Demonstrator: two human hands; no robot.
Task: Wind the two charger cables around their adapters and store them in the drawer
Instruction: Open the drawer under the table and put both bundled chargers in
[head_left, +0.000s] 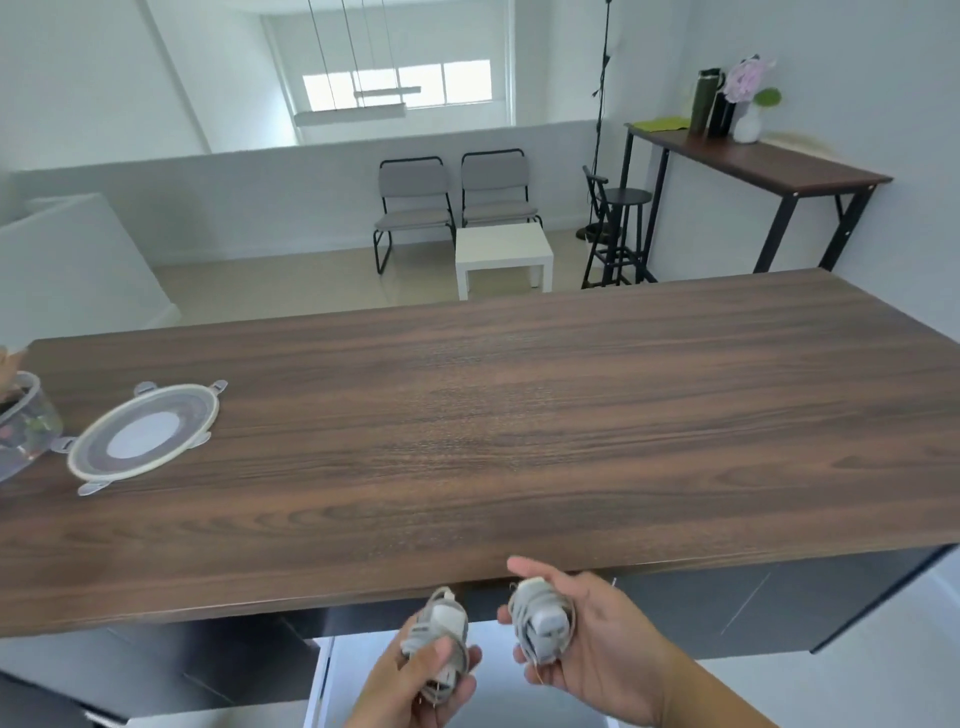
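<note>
Dark wood counter (519, 415) noted in a bright room, open drawer (363, 670) seen below its near edge, one cable-wound adapter (441, 621) gripped by the left hand (415, 680), second wound adapter (543, 618) cupped in the right hand (587, 639), both held above the drawer, round lid (145, 439) lying at the counter's left.

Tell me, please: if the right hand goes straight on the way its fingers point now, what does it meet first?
The right hand, holding a wound charger, points its fingers left. Probably it first meets the other wound charger in the left hand; depth is unclear, so it could pass by.
</note>
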